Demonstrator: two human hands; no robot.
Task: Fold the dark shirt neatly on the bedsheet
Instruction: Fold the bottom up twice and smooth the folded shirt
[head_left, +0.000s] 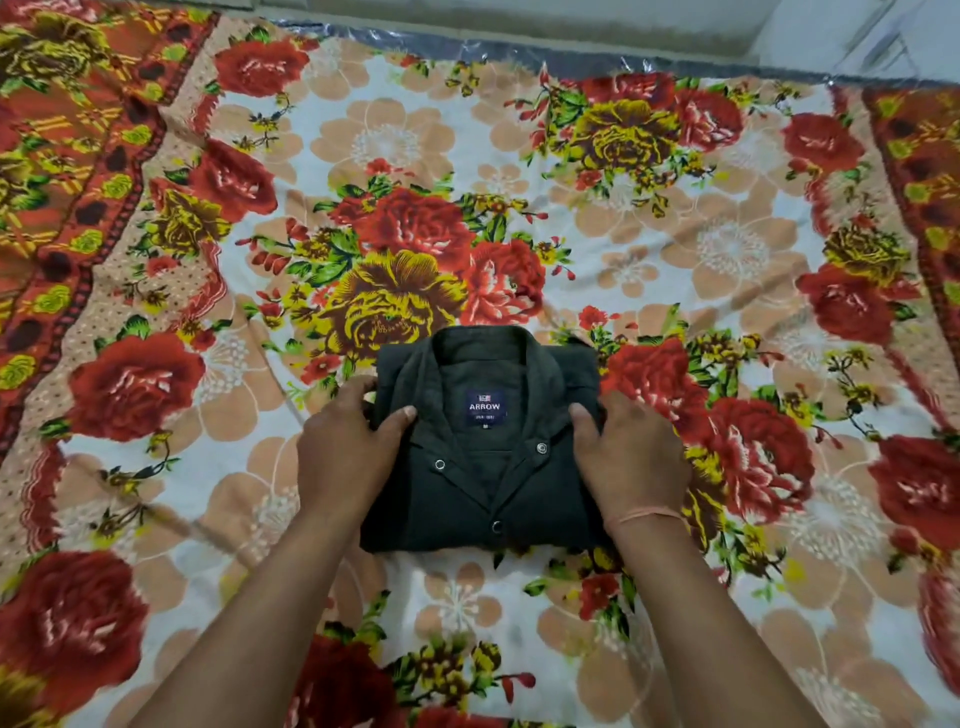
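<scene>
The dark shirt (485, 483) lies on the flowered bedsheet (727, 249) as a compact folded rectangle, collar away from me, front up, with a blue neck label and metal snap buttons showing. My left hand (348, 457) grips the shirt's left edge near the shoulder, thumb on top and fingers curled around the side. On the opposite edge my right hand (631, 462) holds the same way, thumb on the fabric. A thin thread band circles my right wrist.
The bedsheet, printed with red and yellow roses, spreads wide on all sides of the shirt. Its orange border runs along the left and right. Past the far edge I see a strip of shiny plastic (519, 54) and a pale floor.
</scene>
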